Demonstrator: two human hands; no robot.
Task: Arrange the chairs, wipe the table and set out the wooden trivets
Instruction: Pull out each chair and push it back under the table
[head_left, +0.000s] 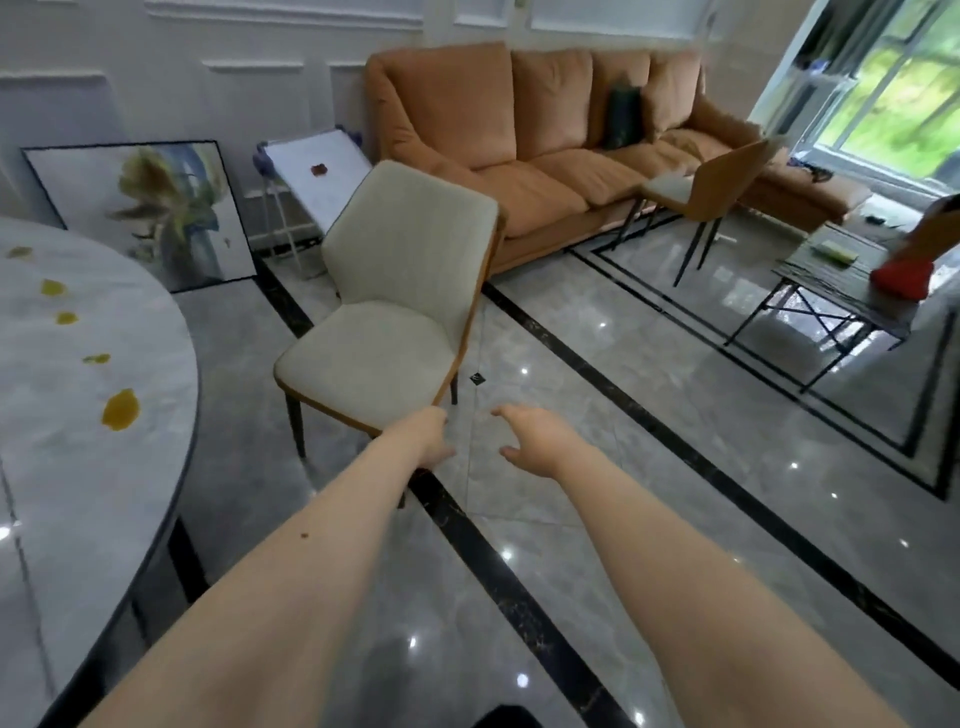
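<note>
A cream chair (384, 312) with an orange-brown shell and dark legs stands on the floor just right of the round marble table (78, 493). Several yellow spill spots (120, 409) lie along the table's edge. Both my arms reach forward. My left hand (428, 439) is at the near right corner of the chair's seat, fingers extended; whether it touches the seat is unclear. My right hand (535, 441) hovers open over the floor, a little right of the chair and holding nothing. A second chair (717, 176) stands by the sofa. No trivets or cloth are in view.
An orange sofa (519, 130) runs along the back wall. A low dark coffee table (831, 280) with a red item (901, 275) stands at the right. A framed painting (150, 208) and a white board (317, 176) lean behind the cream chair. Glossy tiled floor lies ahead.
</note>
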